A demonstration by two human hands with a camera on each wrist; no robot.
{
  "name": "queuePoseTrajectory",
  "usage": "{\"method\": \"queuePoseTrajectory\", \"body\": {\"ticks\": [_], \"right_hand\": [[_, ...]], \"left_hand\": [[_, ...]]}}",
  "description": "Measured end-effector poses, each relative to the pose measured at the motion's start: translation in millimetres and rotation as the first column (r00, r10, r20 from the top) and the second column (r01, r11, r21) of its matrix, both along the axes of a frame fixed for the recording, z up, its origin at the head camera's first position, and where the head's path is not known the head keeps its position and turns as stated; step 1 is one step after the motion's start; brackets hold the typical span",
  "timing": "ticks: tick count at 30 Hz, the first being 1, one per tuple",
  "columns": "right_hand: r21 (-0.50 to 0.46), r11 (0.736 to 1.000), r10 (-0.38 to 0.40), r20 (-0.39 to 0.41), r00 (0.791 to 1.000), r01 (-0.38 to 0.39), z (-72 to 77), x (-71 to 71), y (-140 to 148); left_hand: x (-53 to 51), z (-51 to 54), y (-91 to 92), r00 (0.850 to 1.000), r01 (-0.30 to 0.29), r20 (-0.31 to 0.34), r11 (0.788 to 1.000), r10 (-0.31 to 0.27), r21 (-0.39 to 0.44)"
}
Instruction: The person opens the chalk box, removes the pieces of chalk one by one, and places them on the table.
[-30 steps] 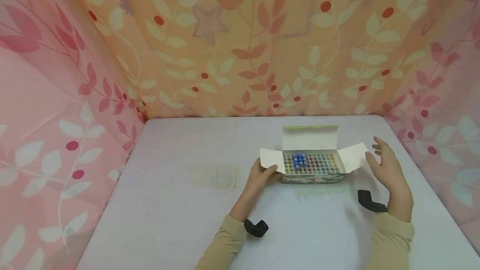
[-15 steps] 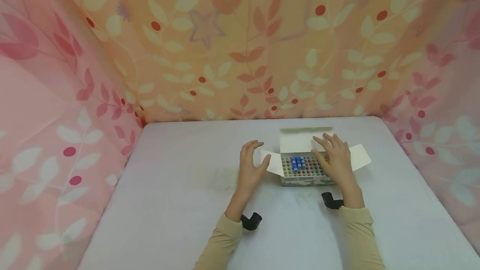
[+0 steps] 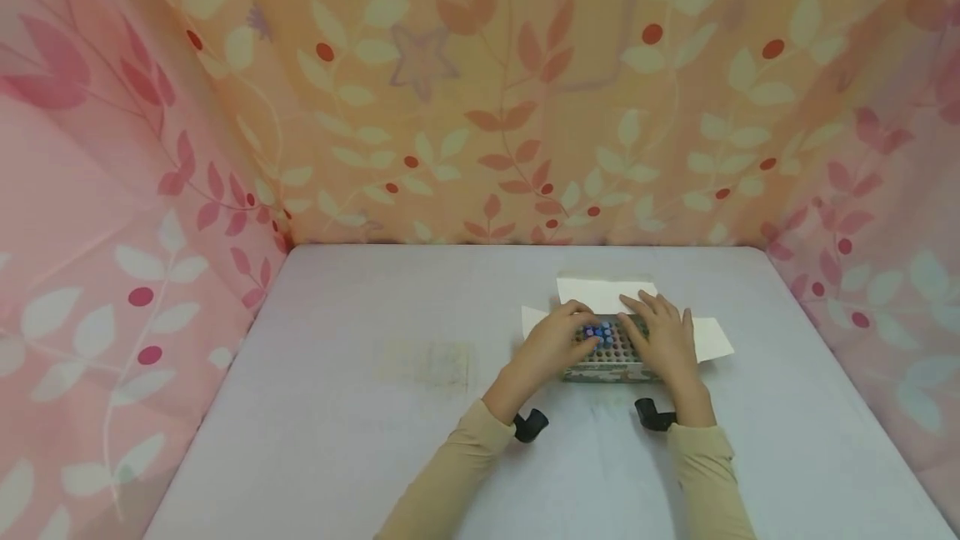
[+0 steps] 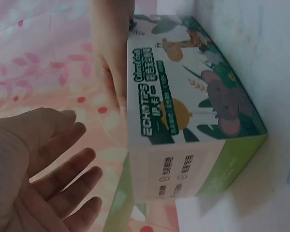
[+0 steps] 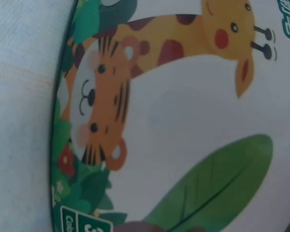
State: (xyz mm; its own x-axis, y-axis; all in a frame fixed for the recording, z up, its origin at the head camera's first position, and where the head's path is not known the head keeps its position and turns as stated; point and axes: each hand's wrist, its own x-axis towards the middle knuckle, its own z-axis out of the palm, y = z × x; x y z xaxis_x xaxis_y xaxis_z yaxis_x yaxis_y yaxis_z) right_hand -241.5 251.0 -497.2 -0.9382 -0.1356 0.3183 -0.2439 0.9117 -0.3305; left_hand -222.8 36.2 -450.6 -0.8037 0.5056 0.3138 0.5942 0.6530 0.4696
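Note:
An opened box of colored chalk [image 3: 611,372], printed with cartoon animals, sits right of centre on the table in the head view. Several blue chalks [image 3: 604,335] stand up above the rows of other colours inside. My left hand [image 3: 553,344] hovers over the box's left end, near the blue chalks. The left wrist view shows that hand's fingers [image 4: 70,166] loosely bent, with nothing visible between them. Over the right end of the box is my right hand [image 3: 666,344], fingers spread and hiding the chalks there. The right wrist view is filled by the box's printed side [image 5: 169,121].
White flaps stick out from the box: a back flap [image 3: 603,294], a right flap [image 3: 711,338] and a left flap [image 3: 532,319]. A faint yellowish smudge [image 3: 435,365] marks the white tablecloth [image 3: 337,440]. Patterned curtains [image 3: 495,107] surround the table.
My left hand has let go of the left flap, lifted, and moved right over the chalks. My right hand has come left from beside the right flap to above the box.

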Motion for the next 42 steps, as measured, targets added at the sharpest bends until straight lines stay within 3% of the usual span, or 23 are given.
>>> {"method": "queuePoseTrajectory", "body": {"ticks": [2,4,9,14,34,42], "right_hand": [[-0.003,1.000,-0.005,0.008,1.000,0.005,-0.2,0.4,1],[-0.007,1.000,-0.005,0.010,1.000,0.005,-0.3,0.6,1],[-0.013,1.000,-0.006,0.008,1.000,0.006,0.2,0.9,1],[-0.015,1.000,-0.015,0.004,1.000,0.015,0.1,0.6,1],[-0.006,1.000,-0.004,0.020,1.000,0.004,0.9,-0.7,-2],[0.000,1.000,-0.018,0.034,0.999,0.018,-0.6,-0.1,0]], "left_hand": [[-3.3,-1.2,4.4,0.999,0.039,0.038,0.999,-0.038,-0.035],[-8.1,-4.2,8.3,0.999,0.049,0.023,0.996,-0.047,-0.071],[-19.9,-12.8,15.9,0.998,0.001,-0.060,0.985,-0.012,-0.170],[-26.4,-16.9,20.1,0.996,-0.053,-0.086,0.973,0.035,-0.222],[-44.8,-27.1,21.8,0.996,-0.076,-0.064,0.975,0.064,-0.208],[-48.5,-28.0,23.5,0.997,-0.057,0.034,0.983,0.064,-0.172]]}}
